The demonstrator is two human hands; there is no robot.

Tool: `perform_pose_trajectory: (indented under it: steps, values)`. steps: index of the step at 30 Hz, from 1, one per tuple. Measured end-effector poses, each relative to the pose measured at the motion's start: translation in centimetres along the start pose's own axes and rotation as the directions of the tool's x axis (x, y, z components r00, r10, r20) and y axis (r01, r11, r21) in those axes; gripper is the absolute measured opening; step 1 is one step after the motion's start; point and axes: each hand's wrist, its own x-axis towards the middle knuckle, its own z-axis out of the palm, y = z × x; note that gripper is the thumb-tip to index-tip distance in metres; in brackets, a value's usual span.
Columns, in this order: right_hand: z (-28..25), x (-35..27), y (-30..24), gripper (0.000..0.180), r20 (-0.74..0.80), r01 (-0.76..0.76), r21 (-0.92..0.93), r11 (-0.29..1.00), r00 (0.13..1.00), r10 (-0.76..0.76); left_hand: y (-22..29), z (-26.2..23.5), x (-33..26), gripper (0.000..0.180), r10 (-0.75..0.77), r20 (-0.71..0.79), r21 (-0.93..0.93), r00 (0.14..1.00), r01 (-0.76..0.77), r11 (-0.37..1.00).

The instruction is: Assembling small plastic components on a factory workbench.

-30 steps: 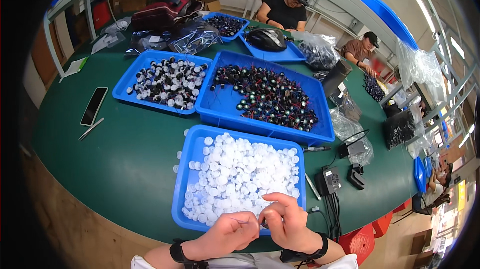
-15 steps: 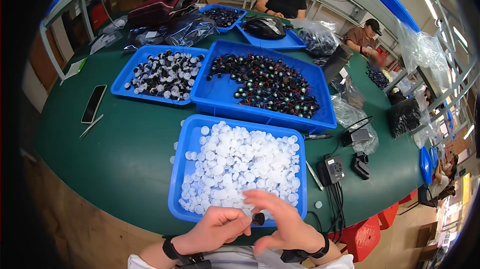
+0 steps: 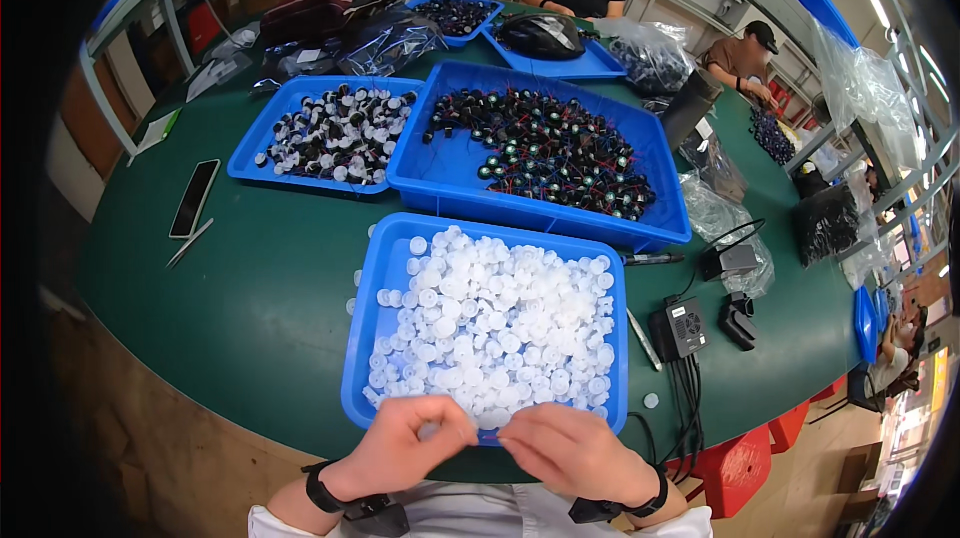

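Note:
Both my hands are over the near edge of a blue tray [image 3: 352, 338] heaped with translucent white plastic caps [image 3: 500, 318]. My left hand [image 3: 405, 446] is curled with thumb and forefinger pinched together. Facing it, close by, my right hand [image 3: 575, 453] has its fingers pressed to the thumb. A thin reddish strand, perhaps a wire, shows faintly in the narrow gap between the fingertips. Whatever the fingers hold is mostly hidden by them.
Behind stand a deep blue bin [image 3: 540, 221] of small black wired parts and a tray [image 3: 243, 163] of black-and-white capped pieces. A phone [image 3: 194, 200] and tweezers [image 3: 190, 243] lie left. At right are a black boxy device [image 3: 684, 328] with cables and a pen [image 3: 644, 340]. Two people work across the table.
My right hand has gone from spread fingers to a pinch close to the left fingertips. The black round part that showed at my left fingers is now out of sight. The view has shifted slightly.

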Motion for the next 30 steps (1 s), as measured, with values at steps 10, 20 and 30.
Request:
perform_pose_trajectory:
  steps: [10,20,30]
  values:
    - [-0.5,-0.6,0.1,0.009,-0.018,-0.240,0.434,0.868,0.961,0.275,-1.2,0.8,0.6,0.031,-0.040,-0.094,-0.635,0.995,-0.029,0.772]
    - [0.0,-0.3,-1.5,0.011,-0.112,-0.137,0.296,0.945,0.978,0.177,-0.9,0.3,-0.8,0.024,0.144,0.046,-0.662,0.988,-0.078,0.745]
    - [0.2,0.0,-1.7,0.011,-0.144,-0.130,0.276,0.952,0.974,0.174,-1.4,0.6,0.1,0.022,0.074,-0.059,-0.846,0.995,-0.089,0.526]
